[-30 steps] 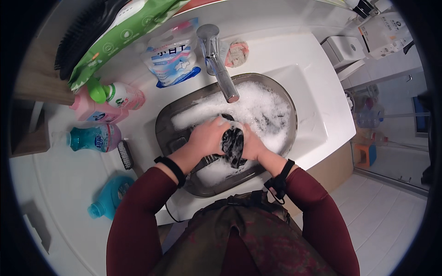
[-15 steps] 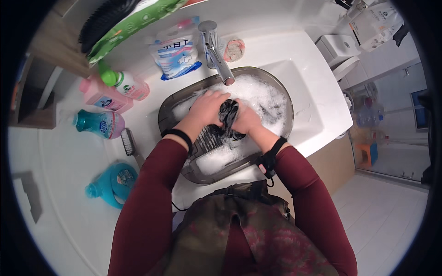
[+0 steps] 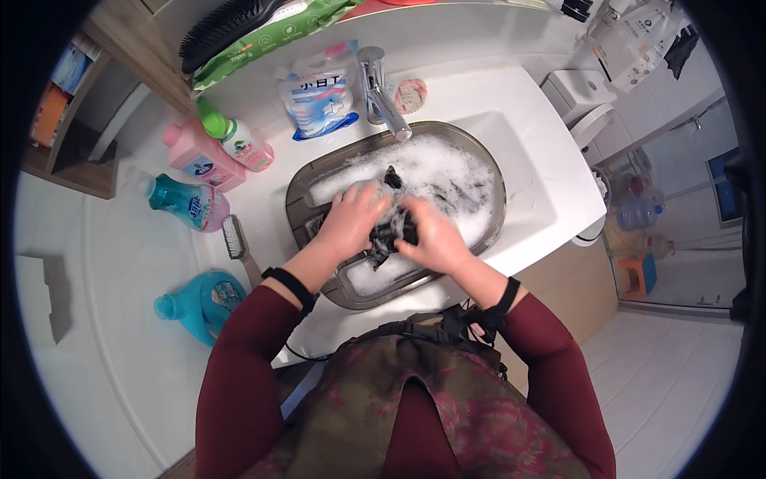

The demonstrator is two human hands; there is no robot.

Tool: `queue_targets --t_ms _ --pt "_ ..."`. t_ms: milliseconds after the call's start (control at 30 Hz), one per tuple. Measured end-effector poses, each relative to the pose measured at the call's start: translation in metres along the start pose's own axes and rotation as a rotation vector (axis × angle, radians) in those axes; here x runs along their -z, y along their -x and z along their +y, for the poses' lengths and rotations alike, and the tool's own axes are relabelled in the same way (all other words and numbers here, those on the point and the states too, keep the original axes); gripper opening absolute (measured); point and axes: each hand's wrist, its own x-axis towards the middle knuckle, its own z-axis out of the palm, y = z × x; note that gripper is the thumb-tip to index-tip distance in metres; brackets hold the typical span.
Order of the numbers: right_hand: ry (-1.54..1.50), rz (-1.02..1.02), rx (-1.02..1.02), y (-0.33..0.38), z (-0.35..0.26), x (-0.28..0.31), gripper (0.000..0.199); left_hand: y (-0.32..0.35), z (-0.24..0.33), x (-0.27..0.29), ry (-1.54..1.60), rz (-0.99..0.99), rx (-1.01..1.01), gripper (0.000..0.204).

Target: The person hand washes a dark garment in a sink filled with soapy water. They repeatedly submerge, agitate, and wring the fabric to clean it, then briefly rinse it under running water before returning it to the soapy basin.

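Black wet cloth, one bunched piece with suds on it, sits between two bare hands above the middle of one grey basin. Left hand: fingers bent and closed on the cloth's left side. Right hand: thumb and fingers clamped on its right side. Hands near each other, a narrow gap between. One dark bit shows just beyond; cannot tell whether it belongs to the same piece. White foam covers much of the basin, which stands in one white sink. One chrome faucet leans over its far rim; one detergent pouch stands left of the faucet, one pinkish wad right. Bottles at left, four: one pink, one green-capped, one teal-and-purple, one teal. Scrub brushes: one, between the last two bottles. Black wristbands: two, one per arm.
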Motion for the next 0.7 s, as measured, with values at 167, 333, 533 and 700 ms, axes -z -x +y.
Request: queue_targets --t_ms 167,333,533,700 --pt "-0.169 -0.112 -0.152 -0.007 -0.005 0.002 0.118 0.033 0.009 -0.006 -0.132 0.14 -0.2 0.084" --pt "0.159 -0.077 -0.157 0.019 -0.028 -0.04 0.106 0.04 -0.005 0.006 -0.041 -0.029 -0.149 0.094" --pt "0.216 -0.092 -0.215 0.01 -0.012 -0.05 0.092 0.003 -0.028 -0.014 -0.003 -0.103 -0.219 0.099" --pt "0.311 -0.171 -0.414 -0.002 0.021 -0.062 0.089 -0.034 -0.028 -0.029 -0.023 -0.176 -0.133 0.101"
